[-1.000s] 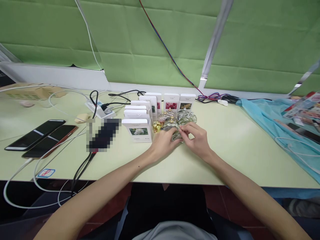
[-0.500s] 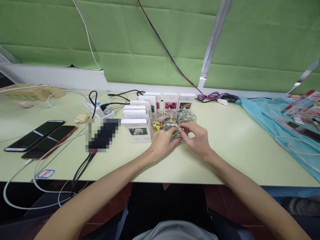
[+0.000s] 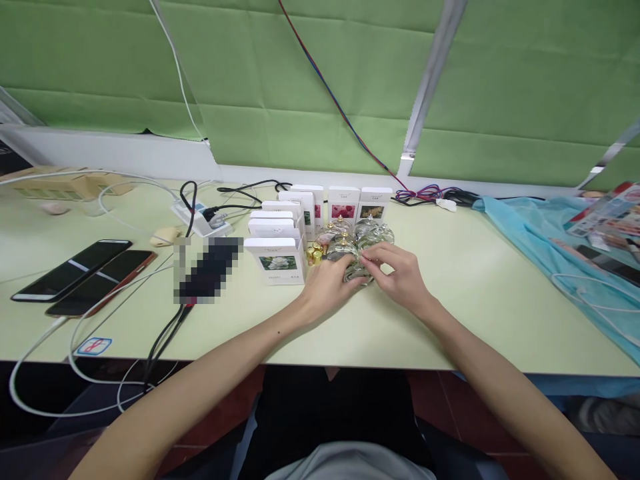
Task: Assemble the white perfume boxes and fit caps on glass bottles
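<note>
Clear glass gleams between the two hands: a rounded bottle (image 3: 355, 271), nearest of a tight cluster of bottles (image 3: 379, 235) on the pale table (image 3: 480, 300). The left hand (image 3: 324, 287) is curled against its left side, closed about it, with the thumb reaching across the near face. At the bottle's upper right, the right hand (image 3: 398, 272) draws thumb and fingertips close together; from where I stand I can't tell whether anything small is pinched there. Gold caps (image 3: 315, 254) sit just past the left hand, beside a white box (image 3: 277, 263) printed with a pale flower. Two more upright boxes (image 3: 343, 204) stand behind the cluster, side by side.
</note>
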`<state>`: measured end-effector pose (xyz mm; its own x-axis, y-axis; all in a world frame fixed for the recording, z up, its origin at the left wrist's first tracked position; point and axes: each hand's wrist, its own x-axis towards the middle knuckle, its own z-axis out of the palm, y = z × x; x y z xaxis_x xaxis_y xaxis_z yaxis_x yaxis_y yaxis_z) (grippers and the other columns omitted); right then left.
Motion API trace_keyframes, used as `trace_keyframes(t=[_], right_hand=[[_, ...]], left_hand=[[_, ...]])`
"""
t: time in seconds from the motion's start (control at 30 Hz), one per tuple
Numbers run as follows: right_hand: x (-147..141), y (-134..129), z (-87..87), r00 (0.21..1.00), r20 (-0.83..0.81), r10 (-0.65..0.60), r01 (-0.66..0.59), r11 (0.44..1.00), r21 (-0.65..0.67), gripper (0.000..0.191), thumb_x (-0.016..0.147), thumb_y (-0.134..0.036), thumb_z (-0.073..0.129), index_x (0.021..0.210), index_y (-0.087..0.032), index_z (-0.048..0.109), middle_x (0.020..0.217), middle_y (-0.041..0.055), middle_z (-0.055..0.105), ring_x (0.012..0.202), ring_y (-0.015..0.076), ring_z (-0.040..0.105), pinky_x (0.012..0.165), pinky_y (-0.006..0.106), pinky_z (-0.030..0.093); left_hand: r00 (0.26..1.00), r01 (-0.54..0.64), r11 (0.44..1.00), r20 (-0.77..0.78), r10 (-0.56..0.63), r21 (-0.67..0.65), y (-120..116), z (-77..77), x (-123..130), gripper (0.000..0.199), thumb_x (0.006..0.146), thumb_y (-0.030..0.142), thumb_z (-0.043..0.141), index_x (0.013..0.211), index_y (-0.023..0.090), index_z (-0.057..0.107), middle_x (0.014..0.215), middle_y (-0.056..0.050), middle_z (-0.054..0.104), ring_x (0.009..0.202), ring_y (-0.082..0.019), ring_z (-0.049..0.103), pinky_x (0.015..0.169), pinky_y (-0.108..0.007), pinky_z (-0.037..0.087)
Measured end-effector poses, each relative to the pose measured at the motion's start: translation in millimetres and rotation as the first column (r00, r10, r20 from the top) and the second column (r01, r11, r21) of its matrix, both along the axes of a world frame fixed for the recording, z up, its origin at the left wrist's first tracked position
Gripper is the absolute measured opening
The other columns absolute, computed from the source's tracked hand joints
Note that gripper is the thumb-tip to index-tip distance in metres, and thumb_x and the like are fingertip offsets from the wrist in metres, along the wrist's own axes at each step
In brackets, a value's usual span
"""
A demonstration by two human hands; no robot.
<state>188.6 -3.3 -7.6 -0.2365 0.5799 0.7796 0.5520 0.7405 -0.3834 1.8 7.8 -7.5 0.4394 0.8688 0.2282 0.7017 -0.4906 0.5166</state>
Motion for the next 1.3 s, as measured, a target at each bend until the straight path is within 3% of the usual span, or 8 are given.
trace_keyframes(t=[0.33,0.6,0.87,1.3], right_hand=[[10,5,5.1,0.997,0.058,0.056,-0.049,0.992,-0.115,0.022,0.099,-0.022,0.062,0.115,-0.022,0.076,0.090,0.0067,0.076,0.077,0.0192,0.069,0.071,0.033,0.056],[14,11,8.8,0.987,0.069,0.144,-0.128,0.972,-0.199,0.019,0.099,-0.020,0.060,0.107,-0.023,0.077,0.100,0.0084,0.075,0.089,0.0204,0.072,0.079,0.035,0.058],[17,18,11.7,0.975,0.031,0.219,-0.203,0.943,-0.263,0.015,0.097,-0.021,0.060,0.097,-0.021,0.076,0.096,0.0081,0.075,0.087,0.0203,0.071,0.076,0.033,0.058],[14,18,14.0,0.982,0.047,0.182,-0.165,0.956,-0.244,0.014,0.094,-0.019,0.065,0.089,-0.020,0.079,0.091,0.0069,0.075,0.079,0.0186,0.070,0.071,0.030,0.055]], left_hand=[[1.000,-0.016,0.999,0.009,0.016,-0.035,0,-2.7,-2,0.038,0.090,0.056,0.065,0.111,0.024,0.068,0.064,0.002,0.063,0.061,-0.023,0.062,0.062,-0.030,0.036],[1.000,0.009,0.998,0.004,-0.009,-0.069,0,-2.3,-2,0.040,0.092,0.055,0.063,0.111,0.021,0.069,0.068,-0.001,0.065,0.066,-0.023,0.063,0.060,-0.029,0.035],[0.999,0.022,0.998,0.032,-0.021,-0.054,1,-4.3,-2,0.038,0.092,0.053,0.064,0.114,0.023,0.069,0.069,0.001,0.064,0.066,-0.022,0.062,0.061,-0.029,0.036],[0.999,0.020,0.998,0.043,-0.018,-0.066,0,-2.5,-1,0.036,0.091,0.053,0.064,0.111,0.023,0.069,0.068,0.001,0.064,0.065,-0.021,0.061,0.060,-0.029,0.036]])
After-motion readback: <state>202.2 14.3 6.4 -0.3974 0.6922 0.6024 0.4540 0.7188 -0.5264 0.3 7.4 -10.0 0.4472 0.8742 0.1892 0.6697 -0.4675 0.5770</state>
